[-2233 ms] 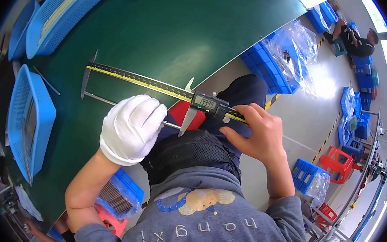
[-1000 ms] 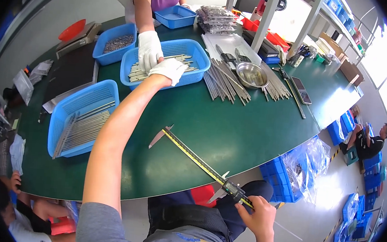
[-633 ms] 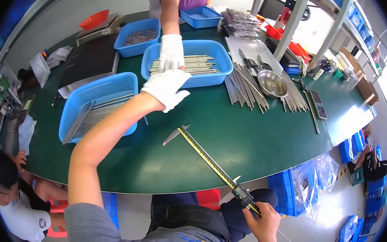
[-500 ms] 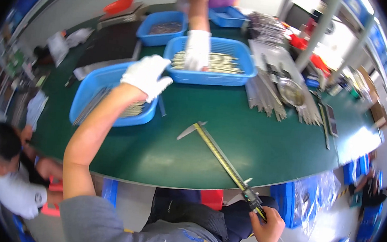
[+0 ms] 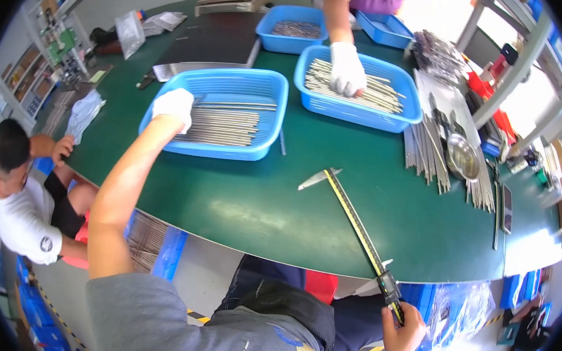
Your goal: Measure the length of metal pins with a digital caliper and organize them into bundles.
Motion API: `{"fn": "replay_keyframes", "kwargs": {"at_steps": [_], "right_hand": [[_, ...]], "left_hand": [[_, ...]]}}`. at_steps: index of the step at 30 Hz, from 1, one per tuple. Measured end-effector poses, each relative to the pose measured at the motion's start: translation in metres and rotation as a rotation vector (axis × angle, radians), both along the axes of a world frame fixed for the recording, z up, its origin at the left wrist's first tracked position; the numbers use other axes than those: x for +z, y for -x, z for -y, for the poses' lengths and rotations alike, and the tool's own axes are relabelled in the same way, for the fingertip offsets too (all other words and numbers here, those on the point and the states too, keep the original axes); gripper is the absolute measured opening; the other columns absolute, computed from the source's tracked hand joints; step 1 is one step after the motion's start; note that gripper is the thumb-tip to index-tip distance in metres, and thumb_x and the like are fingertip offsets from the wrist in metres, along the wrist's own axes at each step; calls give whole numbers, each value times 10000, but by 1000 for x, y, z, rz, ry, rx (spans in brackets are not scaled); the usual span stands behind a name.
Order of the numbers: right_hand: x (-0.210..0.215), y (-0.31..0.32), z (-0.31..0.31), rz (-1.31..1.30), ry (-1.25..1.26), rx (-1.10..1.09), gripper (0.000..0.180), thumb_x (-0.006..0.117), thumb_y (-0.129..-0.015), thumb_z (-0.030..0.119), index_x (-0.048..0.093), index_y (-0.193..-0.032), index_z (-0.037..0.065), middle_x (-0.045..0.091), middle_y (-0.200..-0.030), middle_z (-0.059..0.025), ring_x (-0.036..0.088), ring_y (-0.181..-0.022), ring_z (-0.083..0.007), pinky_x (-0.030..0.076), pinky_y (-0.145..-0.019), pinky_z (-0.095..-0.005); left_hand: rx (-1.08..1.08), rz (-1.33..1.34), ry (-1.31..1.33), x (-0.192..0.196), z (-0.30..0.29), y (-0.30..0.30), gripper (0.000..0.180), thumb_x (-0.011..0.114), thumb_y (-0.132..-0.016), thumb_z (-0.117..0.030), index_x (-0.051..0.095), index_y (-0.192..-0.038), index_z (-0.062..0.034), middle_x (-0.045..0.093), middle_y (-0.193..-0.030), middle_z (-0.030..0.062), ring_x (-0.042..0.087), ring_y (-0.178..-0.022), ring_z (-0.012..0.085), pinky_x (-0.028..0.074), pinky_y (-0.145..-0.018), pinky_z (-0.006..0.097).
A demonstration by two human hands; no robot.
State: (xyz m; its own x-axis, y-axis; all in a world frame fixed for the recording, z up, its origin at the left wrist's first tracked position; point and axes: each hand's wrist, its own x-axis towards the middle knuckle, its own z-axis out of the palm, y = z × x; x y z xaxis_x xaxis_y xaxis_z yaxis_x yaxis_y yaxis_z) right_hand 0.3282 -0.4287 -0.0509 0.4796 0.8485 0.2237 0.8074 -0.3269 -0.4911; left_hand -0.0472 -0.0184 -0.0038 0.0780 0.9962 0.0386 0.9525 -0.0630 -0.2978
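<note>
My left hand [image 5: 173, 108], in a white glove, reaches into the left blue basket [image 5: 274, 109], at the left ends of several thin metal rods [image 5: 222, 128]. Its fingers are mostly hidden, so whether they hold a rod cannot be made out. Bare, my right hand [image 5: 403, 331] is closed round the body of a digital caliper [image 5: 356, 226] near my lap. The caliper's beam slants over the green table's front edge, its jaws pointing away from me above the tabletop.
Across the green table [image 5: 238, 212], a co-worker's gloved hand [image 5: 347, 72] touches rods in another blue basket [image 5: 411, 113]. Loose rods [image 5: 426, 154] and a metal bowl [image 5: 462, 157] lie at right. A seated person [image 5: 25, 201] is at left. Blue bins [image 5: 172, 253] stand below the table.
My left hand has come down from above the left basket's right side to the rod ends at its left. My view has shifted. My right hand still holds the caliper.
</note>
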Motion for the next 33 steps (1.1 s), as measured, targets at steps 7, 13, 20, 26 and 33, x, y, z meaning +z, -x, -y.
{"fn": "replay_keyframes", "kwargs": {"at_steps": [7,13,20,26,33], "right_hand": [[7,9,1,44,75,-17,273,744,-721,235,613,-863,42,573,-698,-93,556,-526,-277,405,-479,-367],[8,16,-4,6,166,-116,234,713,-739,214,604,-857,43,568,-704,-98,554,-539,-276,403,-496,-360],[7,19,-1,28,109,-91,242,723,-725,203,606,-863,41,565,-698,-96,564,-549,-269,414,-498,-344],[12,23,-1,-44,133,-124,252,700,-729,158,598,-882,-15,544,-705,-109,497,-552,-216,378,-506,-312],[11,20,-1,25,114,-100,244,730,-720,175,601,-864,26,532,-675,-82,493,-473,-212,375,-454,-315]], "left_hand": [[-386,619,-318,7,18,-1,58,585,-841,-91,610,-878,-53,593,-823,122,603,-754,286,488,-703,349],[-1382,657,-153,0,126,-131,271,598,-683,-86,645,-950,-86,610,-851,115,609,-789,299,511,-704,394],[-1679,891,-131,-55,179,-190,215,635,-628,-139,618,-839,-106,555,-757,20,568,-666,189,494,-552,289],[-1566,786,-59,-70,174,-183,125,627,-679,-156,596,-790,-108,518,-740,20,559,-680,182,510,-676,313],[-1522,766,-22,-78,172,-180,104,628,-682,-157,586,-766,-111,498,-723,24,553,-690,186,502,-729,327]]}}
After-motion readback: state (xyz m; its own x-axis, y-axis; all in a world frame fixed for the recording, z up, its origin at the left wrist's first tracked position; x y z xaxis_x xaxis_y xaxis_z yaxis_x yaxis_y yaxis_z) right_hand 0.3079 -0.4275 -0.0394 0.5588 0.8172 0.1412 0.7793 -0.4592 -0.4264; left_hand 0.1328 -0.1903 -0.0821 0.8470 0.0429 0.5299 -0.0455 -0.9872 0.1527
